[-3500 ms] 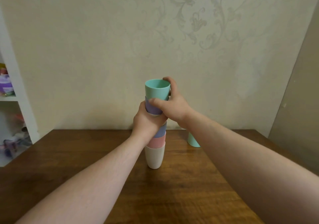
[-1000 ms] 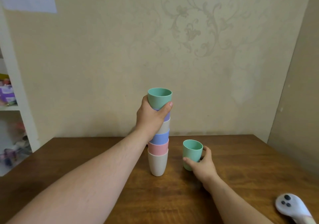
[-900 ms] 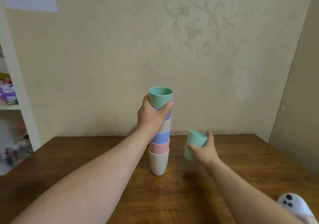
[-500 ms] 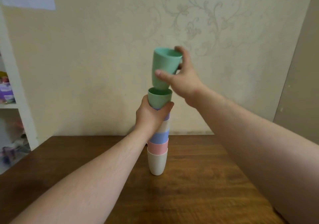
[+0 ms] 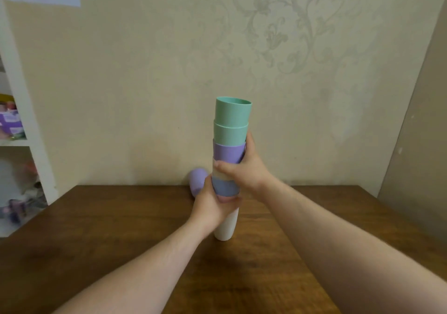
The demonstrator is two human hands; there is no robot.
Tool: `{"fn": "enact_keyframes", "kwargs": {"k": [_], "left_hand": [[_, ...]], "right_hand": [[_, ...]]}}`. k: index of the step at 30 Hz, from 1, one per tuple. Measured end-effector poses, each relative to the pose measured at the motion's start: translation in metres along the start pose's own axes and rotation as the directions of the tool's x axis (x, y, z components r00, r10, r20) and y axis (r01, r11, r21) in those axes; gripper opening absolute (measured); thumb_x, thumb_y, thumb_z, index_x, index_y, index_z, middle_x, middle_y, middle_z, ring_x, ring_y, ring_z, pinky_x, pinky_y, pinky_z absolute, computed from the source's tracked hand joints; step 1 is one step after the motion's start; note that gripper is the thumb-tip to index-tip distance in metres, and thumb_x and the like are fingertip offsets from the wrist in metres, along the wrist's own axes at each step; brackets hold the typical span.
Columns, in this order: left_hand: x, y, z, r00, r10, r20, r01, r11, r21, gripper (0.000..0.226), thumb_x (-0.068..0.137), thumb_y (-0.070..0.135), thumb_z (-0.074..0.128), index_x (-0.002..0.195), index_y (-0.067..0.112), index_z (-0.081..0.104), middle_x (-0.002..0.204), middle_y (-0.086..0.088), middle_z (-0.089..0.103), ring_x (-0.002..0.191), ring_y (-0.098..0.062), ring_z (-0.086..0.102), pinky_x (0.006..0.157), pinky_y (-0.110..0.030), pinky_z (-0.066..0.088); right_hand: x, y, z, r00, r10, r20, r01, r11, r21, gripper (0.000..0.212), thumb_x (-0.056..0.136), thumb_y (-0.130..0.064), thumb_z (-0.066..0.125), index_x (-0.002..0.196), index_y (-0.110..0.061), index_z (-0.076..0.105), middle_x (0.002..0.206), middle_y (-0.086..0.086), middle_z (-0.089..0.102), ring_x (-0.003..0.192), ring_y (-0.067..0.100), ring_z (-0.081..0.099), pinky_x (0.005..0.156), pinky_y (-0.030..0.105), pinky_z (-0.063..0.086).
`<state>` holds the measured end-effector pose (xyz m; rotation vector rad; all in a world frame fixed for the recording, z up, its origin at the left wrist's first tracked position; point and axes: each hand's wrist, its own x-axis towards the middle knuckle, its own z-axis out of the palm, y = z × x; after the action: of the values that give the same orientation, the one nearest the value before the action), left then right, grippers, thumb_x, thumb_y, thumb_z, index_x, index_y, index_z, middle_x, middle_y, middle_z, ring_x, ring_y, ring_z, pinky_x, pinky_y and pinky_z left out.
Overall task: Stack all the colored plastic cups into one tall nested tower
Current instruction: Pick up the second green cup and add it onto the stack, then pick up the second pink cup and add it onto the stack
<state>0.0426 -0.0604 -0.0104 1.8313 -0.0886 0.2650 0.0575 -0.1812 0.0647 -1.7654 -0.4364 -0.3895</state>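
Note:
A nested tower of cups stands on the wooden table: white at the bottom, then pink, blue, cream, purple and two green cups on top. My left hand wraps the lower part around the pink and blue cups. My right hand grips the cream and purple cups from the right. A loose purple cup shows behind the tower to the left, partly hidden by my left hand.
The table's back edge meets a patterned wall. A white shelf unit with colourful items stands at the far left. A beige panel rises at the right.
My right hand has set the second green cup into the tower's top and dropped to grip the tower's middle. My left hand has slid down the tower.

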Motion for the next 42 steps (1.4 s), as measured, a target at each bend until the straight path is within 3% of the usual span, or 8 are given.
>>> {"fn": "enact_keyframes", "kwargs": {"k": [6, 11, 14, 18, 25, 34, 38, 42], "left_hand": [[0.003, -0.056, -0.008, 0.956, 0.016, 0.293, -0.118, 0.935, 0.335, 0.116, 0.064, 0.044, 0.093, 0.162, 0.042, 0.031, 0.135, 0.016, 0.072, 0.121, -0.009, 0.072, 0.102, -0.039, 0.062], [0.039, -0.051, -0.05, 0.875, -0.034, 0.483, -0.412, 0.471, 0.78, 0.068, 0.087, 0.046, 0.077, 0.151, 0.032, 0.061, 0.143, 0.003, 0.07, 0.13, -0.023, 0.066, 0.103, -0.037, 0.056], [0.061, -0.045, -0.049, 0.901, 0.101, 0.422, -0.427, 0.375, 0.823, 0.045, 0.096, 0.037, 0.068, 0.141, 0.035, 0.07, 0.138, 0.002, 0.065, 0.134, -0.026, 0.057, 0.111, -0.04, 0.048], [0.091, -0.045, -0.022, 0.93, 0.134, 0.342, -0.365, 0.225, 0.903, 0.068, 0.094, 0.031, 0.064, 0.158, 0.044, 0.046, 0.164, -0.009, 0.04, 0.153, -0.036, 0.032, 0.126, -0.046, 0.028], [0.126, -0.047, 0.007, 0.838, -0.006, 0.546, -0.533, -0.22, 0.817, 0.063, 0.111, 0.032, 0.05, 0.169, 0.038, 0.026, 0.181, -0.01, 0.009, 0.163, -0.049, 0.013, 0.129, -0.071, 0.004], [0.114, -0.042, 0.011, 0.832, 0.141, 0.536, -0.525, -0.113, 0.844, 0.053, 0.104, 0.024, 0.058, 0.154, 0.021, 0.042, 0.15, -0.015, 0.048, 0.126, -0.042, 0.057, 0.102, -0.051, 0.043], [0.103, -0.027, -0.015, 0.928, 0.241, 0.284, -0.345, 0.273, 0.898, 0.093, 0.072, 0.043, 0.08, 0.155, 0.028, 0.042, 0.144, -0.009, 0.054, 0.126, -0.038, 0.061, 0.102, -0.05, 0.052], [0.084, -0.006, -0.04, 0.98, 0.178, 0.089, -0.19, 0.703, 0.685, 0.089, 0.07, 0.039, 0.083, 0.149, 0.013, 0.051, 0.152, -0.009, 0.055, 0.138, -0.034, 0.056, 0.11, -0.038, 0.049]], "right_hand": [[-0.054, 0.067, 0.013, 0.958, 0.286, 0.003, -0.285, 0.957, -0.06, 0.087, 0.055, -0.052, 0.095, 0.133, -0.047, 0.056, 0.119, -0.014, 0.077, 0.108, 0.008, 0.075, 0.099, 0.044, 0.063], [-0.044, 0.077, -0.009, 0.943, 0.327, -0.063, -0.331, 0.941, -0.065, 0.084, 0.059, -0.051, 0.092, 0.135, -0.046, 0.056, 0.12, -0.016, 0.074, 0.108, 0.009, 0.073, 0.094, 0.04, 0.063], [-0.035, 0.091, -0.017, 0.938, 0.328, -0.111, -0.339, 0.936, -0.096, 0.076, 0.072, -0.036, 0.093, 0.137, -0.044, 0.054, 0.118, -0.015, 0.073, 0.107, 0.01, 0.072, 0.09, 0.036, 0.062], [-0.025, 0.101, -0.018, 0.938, 0.323, -0.128, -0.337, 0.935, -0.11, 0.074, 0.075, -0.036, 0.092, 0.137, -0.042, 0.052, 0.113, -0.018, 0.072, 0.1, 0.002, 0.069, 0.081, 0.028, 0.057], [-0.014, 0.117, -0.02, 0.949, 0.296, -0.113, -0.308, 0.945, -0.114, 0.078, 0.074, -0.032, 0.094, 0.139, -0.041, 0.051, 0.116, -0.017, 0.073, 0.103, 0.003, 0.072, 0.086, 0.029, 0.06], [-0.01, 0.127, -0.019, 0.943, 0.312, -0.114, -0.324, 0.94, -0.111, 0.082, 0.062, -0.041, 0.093, 0.134, -0.045, 0.053, 0.117, -0.011, 0.078, 0.105, 0.012, 0.076, 0.092, 0.044, 0.066], [-0.017, 0.117, -0.02, 0.942, 0.315, -0.114, -0.327, 0.939, -0.105, 0.084, 0.063, -0.04, 0.091, 0.138, -0.044, 0.053, 0.118, -0.013, 0.075, 0.105, 0.011, 0.074, 0.094, 0.043, 0.065], [-0.028, 0.106, -0.016, 0.936, 0.334, -0.113, -0.346, 0.933, -0.103, 0.082, 0.067, -0.036, 0.092, 0.138, -0.043, 0.052, 0.118, -0.012, 0.073, 0.104, 0.012, 0.073, 0.093, 0.043, 0.065]]}}
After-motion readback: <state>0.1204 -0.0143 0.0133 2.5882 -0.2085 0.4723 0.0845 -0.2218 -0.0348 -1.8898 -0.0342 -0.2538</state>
